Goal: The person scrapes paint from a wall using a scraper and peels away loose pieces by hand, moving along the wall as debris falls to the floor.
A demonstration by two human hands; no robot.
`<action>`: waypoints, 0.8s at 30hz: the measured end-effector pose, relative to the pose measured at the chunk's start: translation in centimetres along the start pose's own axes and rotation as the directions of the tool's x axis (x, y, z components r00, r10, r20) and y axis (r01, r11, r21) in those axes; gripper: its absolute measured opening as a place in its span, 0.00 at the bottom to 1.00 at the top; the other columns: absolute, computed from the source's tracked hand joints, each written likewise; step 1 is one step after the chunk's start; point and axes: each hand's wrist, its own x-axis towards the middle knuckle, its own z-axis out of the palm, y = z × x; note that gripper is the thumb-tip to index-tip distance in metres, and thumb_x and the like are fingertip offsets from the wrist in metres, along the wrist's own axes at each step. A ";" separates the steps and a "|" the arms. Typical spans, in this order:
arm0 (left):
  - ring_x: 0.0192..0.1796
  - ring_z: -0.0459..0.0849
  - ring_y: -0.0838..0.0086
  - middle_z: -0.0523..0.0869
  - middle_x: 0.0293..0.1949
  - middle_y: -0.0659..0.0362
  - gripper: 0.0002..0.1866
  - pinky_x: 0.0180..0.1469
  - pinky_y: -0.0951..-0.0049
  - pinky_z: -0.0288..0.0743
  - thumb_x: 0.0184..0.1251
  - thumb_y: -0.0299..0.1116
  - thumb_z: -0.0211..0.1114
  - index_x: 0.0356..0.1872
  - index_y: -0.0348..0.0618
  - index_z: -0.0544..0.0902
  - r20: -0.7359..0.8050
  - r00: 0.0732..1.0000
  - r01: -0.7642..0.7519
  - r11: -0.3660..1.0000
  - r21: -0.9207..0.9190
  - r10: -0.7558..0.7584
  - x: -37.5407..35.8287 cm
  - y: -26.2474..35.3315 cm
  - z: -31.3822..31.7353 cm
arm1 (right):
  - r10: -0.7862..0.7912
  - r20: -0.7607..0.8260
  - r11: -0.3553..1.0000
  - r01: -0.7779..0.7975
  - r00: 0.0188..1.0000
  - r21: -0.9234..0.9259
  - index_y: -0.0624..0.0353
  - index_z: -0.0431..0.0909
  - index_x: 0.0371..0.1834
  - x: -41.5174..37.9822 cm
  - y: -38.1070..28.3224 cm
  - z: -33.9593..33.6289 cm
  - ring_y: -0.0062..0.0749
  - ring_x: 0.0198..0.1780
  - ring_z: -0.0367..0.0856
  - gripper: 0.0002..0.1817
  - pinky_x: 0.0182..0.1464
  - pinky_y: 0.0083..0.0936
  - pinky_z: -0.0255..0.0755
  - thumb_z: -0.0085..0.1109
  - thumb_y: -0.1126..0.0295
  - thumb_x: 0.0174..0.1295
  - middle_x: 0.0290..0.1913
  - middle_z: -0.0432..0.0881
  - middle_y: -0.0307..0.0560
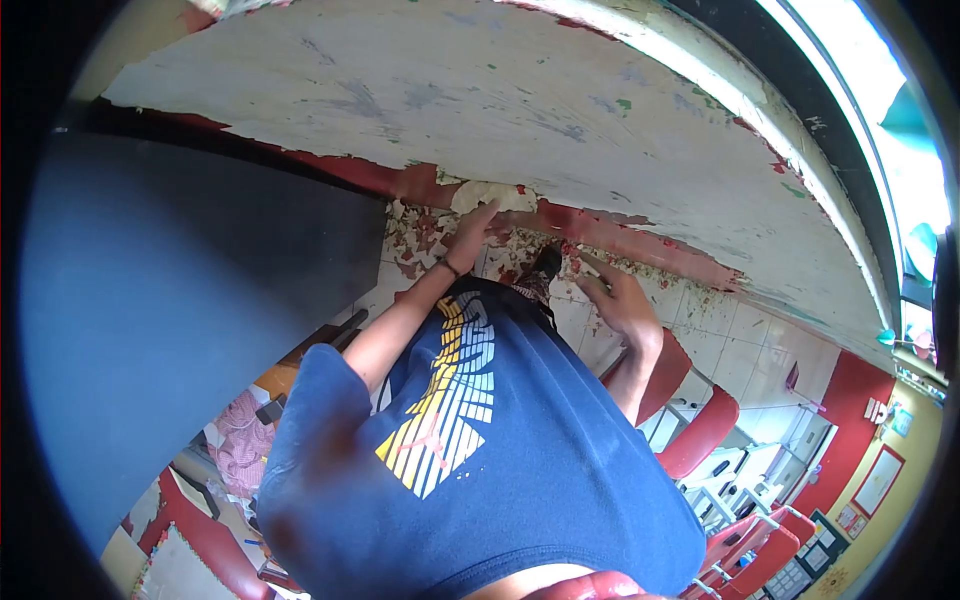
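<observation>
My left hand (474,238), with a dark band at the wrist, reaches to the foot of the wall (420,90). Its fingers stretch out, right at a pale bare patch (490,194) in the red paint strip (600,232). To the right, my right hand (625,303) hovers over the tiled floor with index finger and thumb apart, and no tool shows in it. Cream and red paint flakes (410,240) lie scattered along the wall's base. Between my hands, a dark shoe (548,262) stands among the flakes.
A large dark panel (190,270) fills the left side, close to my left arm. Red chairs (705,432) stand behind me on the right. A pink cloth bundle (242,440) lies at lower left. A bright window opening (880,80) is at upper right.
</observation>
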 end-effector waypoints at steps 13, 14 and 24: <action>0.15 0.68 0.83 0.70 0.10 0.65 0.32 0.22 0.75 0.62 0.64 0.53 0.63 0.07 0.41 0.70 -0.184 0.956 -0.171 0.942 0.288 0.230 2.4 -0.9 1.4 | 0.083 -0.016 0.996 -0.082 0.996 0.024 0.59 0.72 0.62 -1.0 -0.7 -1.0 0.49 0.59 0.77 0.25 0.59 0.34 0.68 0.58 0.62 0.62 0.56 0.77 0.61; 0.15 0.68 0.83 0.70 0.10 0.65 0.32 0.22 0.75 0.62 0.64 0.53 0.63 0.07 0.41 0.70 -0.182 0.955 -0.177 0.941 0.288 0.235 2.5 -1.3 1.1 | 0.079 -0.020 0.997 -0.078 0.997 0.023 0.59 0.72 0.62 -1.0 -0.5 -0.9 0.49 0.59 0.77 0.25 0.59 0.34 0.68 0.58 0.62 0.62 0.56 0.77 0.61; 0.24 0.73 0.80 0.78 0.20 0.62 0.27 0.31 0.74 0.67 0.64 0.55 0.61 0.28 0.35 0.83 -0.146 0.982 -0.050 0.914 0.403 0.119 2.8 -2.2 -0.9 | 0.085 -0.085 0.996 -0.082 0.993 0.036 0.61 0.72 0.62 -1.1 -1.1 -2.3 0.48 0.59 0.76 0.26 0.59 0.34 0.68 0.58 0.61 0.63 0.59 0.76 0.61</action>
